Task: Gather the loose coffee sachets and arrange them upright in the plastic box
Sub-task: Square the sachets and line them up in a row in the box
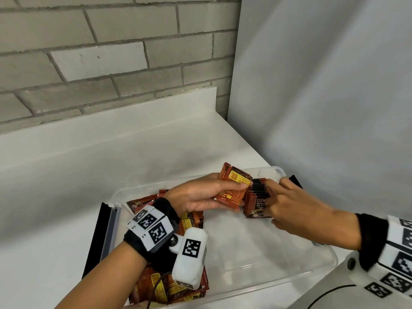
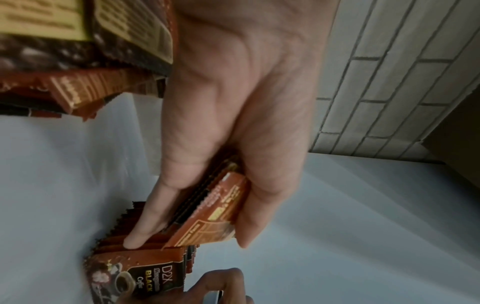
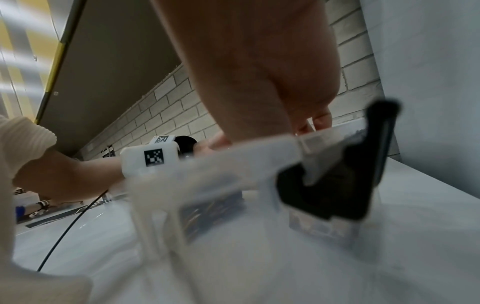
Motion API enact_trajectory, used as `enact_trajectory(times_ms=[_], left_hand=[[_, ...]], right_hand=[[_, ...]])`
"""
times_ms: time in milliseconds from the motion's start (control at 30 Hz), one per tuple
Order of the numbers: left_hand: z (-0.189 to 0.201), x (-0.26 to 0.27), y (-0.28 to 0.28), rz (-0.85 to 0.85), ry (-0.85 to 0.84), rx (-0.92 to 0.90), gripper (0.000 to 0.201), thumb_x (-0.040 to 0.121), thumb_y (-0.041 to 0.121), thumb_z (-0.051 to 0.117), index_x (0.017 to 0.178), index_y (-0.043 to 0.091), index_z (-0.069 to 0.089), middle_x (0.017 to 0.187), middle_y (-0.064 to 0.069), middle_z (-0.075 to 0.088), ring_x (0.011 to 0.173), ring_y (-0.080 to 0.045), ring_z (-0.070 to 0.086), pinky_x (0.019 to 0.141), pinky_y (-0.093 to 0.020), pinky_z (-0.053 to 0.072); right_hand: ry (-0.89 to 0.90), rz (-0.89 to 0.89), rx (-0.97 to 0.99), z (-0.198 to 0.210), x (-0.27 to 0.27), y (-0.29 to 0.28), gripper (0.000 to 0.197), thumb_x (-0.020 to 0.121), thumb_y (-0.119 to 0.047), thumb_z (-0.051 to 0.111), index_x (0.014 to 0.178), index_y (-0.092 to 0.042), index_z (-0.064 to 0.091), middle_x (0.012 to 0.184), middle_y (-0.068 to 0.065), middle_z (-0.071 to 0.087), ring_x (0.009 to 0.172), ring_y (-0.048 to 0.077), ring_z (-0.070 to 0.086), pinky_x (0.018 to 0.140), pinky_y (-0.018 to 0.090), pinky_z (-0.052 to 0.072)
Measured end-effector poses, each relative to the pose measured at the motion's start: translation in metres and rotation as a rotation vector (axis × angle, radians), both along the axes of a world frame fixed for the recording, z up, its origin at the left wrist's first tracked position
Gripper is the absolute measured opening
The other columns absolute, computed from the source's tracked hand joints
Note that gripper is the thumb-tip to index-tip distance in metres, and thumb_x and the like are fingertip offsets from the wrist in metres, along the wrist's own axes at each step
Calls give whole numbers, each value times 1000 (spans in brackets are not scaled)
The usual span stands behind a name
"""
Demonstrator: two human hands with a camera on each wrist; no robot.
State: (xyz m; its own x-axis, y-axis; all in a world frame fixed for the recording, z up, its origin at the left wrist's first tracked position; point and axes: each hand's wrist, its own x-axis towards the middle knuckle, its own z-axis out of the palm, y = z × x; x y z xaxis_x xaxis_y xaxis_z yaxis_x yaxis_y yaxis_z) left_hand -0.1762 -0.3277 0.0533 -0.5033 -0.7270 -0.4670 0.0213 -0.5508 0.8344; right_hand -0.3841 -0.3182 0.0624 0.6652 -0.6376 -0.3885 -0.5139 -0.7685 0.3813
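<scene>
Loose sachets [image 1: 171, 284] below your left hand [image 1: 196, 197], its fingers pinching a small bundle [image 1: 234, 186]; slot it beside upright row [image 1: 256, 197] your right fingers [image 1: 270, 198] brace

Evenly and softly lit from above, without glare. Sharp in the head view, bowed at its edges. Dimmer, grainier and smeared in both wrist views.
</scene>
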Motion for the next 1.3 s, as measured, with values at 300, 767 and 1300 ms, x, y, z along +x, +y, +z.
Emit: enact_trajectory(times_ms=[300, 767, 1300], left_hand=[[4, 3, 0, -19, -20, -5, 29, 93, 10, 58, 122, 7, 57, 121, -18, 64, 111, -31, 62, 97, -43, 50], [10, 10, -1, 41, 12, -103, 20, 87, 5, 63, 107, 5, 64, 100, -17, 71, 86, -27, 71, 84, -34, 58], [8, 3, -1, 64, 165, -46, 97, 41, 68, 81, 116, 8, 65, 118, -21, 63, 112, -31, 59, 90, -44, 55]], right_hand=[[-104, 83, -117, 3, -2, -3, 17, 75, -37, 68, 82, -23, 74, 80, -6, 69, 104, 24, 46, 83, 37, 29], [-1326, -604, 670, 21, -2, -14, 38, 65, -40, 75, 92, -14, 66, 81, 3, 68, 73, 2, 58, 65, 15, 46], [-1893, -548, 831, 0, 4, 2, 21, 80, -15, 62, 86, -6, 44, 80, 0, 63, 64, 16, 63, 61, 23, 51]])
